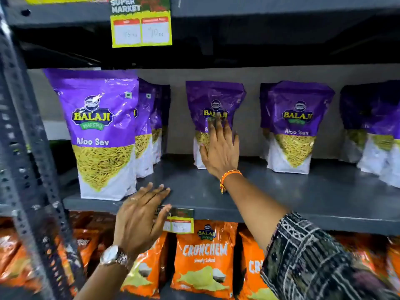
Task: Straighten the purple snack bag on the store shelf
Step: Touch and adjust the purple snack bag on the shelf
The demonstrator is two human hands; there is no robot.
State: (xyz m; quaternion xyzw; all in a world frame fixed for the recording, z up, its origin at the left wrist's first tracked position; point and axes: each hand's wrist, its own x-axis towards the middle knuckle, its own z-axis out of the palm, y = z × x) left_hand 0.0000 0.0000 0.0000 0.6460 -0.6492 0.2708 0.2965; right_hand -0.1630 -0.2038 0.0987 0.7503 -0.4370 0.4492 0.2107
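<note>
- Target: glossy purple Aloo Sev snack bag [213, 100], standing alone mid-way back on the dark grey metal shelf [281, 191], between two other purple-bag stacks, top leaning slightly.
- Right hand [220, 150]: open, fingers spread, palm flat against the bag's front. Pressing, not gripping.
- Left hand [140, 215]: open, empty, hovering at the shelf's front edge.
- Step: contact made, straightening underway, I'd say.
- Next: nudge the top upright and square the face forward; light pressure, since the bag could tip back.

I'm facing dark grey metal shelving [303, 189], its perforated upright [23, 148] at my left, grey wall [177, 118] behind, dimly lit.
</note>
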